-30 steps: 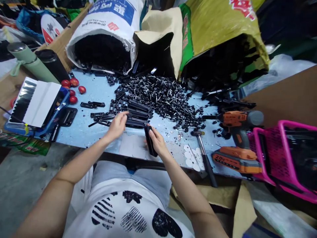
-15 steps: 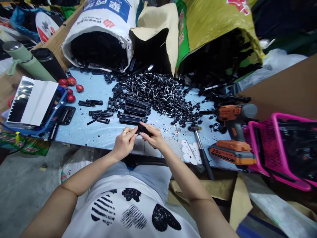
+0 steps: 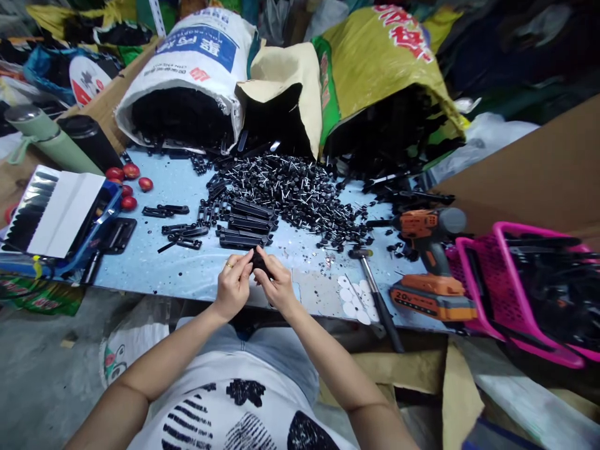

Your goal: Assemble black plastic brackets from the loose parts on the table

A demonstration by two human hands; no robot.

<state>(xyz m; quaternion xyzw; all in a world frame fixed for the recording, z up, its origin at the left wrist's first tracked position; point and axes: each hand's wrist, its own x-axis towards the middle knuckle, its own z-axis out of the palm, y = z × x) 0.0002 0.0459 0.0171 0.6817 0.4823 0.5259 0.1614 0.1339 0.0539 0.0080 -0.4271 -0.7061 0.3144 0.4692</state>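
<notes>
Since 1 second ago, the left hand has left the black bars and met the right hand, centre frame. Both hands' fingers are closed around 1 black part, mostly hidden. Bars lie just above, then the pin pile; the hammer and drill sit at right.

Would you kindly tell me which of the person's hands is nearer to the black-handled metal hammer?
Right. The right hand is left of the hammer, apart from it; the left hand is farther off on that same side.
</notes>
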